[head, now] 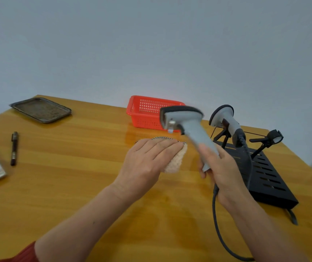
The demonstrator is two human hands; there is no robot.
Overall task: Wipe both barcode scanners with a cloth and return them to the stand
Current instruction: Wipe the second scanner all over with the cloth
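Right hand grips the corded grey plastic scanner aloft; left hand lies flat on the beige knitted cloth; wiping seemingly unstarted, second grey scanner sits in the black metal stand.

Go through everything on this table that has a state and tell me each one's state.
Held scanner: off the stand, handle gripped by right hand.
Second scanner: seated in the stand's cradle.
Stand: other cradle empty.
Cloth: on the table, under left hand.
Left hand: flat, fingers straight.
Red basket: upright, nothing visible inside.
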